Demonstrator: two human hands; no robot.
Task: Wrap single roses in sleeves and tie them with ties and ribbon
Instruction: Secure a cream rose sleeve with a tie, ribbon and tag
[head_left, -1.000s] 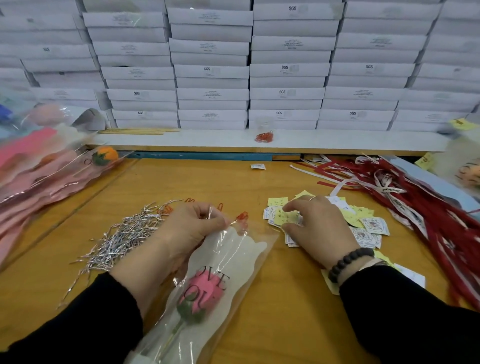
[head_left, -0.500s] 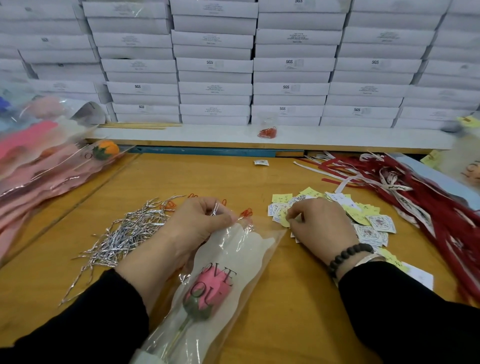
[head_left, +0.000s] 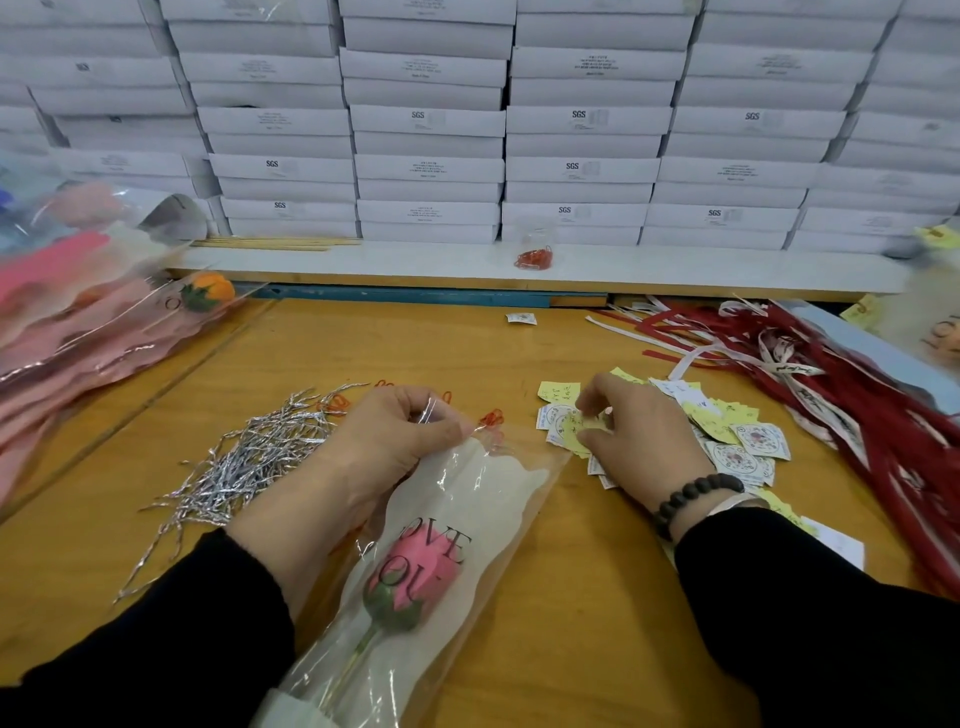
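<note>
One pink rose (head_left: 413, 577) lies in a glossy clear sleeve (head_left: 457, 525) on my wooden counter (head_left: 582, 623). My left hand (head_left: 384, 441) pinches the sleeve's crinkled top; right hand (head_left: 639, 431) fingers curl, picking at small paper tags (head_left: 727, 431). Silver twist ties (head_left: 244, 462) lie left, red ribbons (head_left: 857, 405) right, white boxes (head_left: 426, 124) stacked behind.

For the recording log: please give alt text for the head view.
The left hand pinches the open top of a clear sleeve holding a pink rose on a wooden table, while the right hand picks at a pile of small paper tags; silver ties lie left, red ribbons right.
</note>
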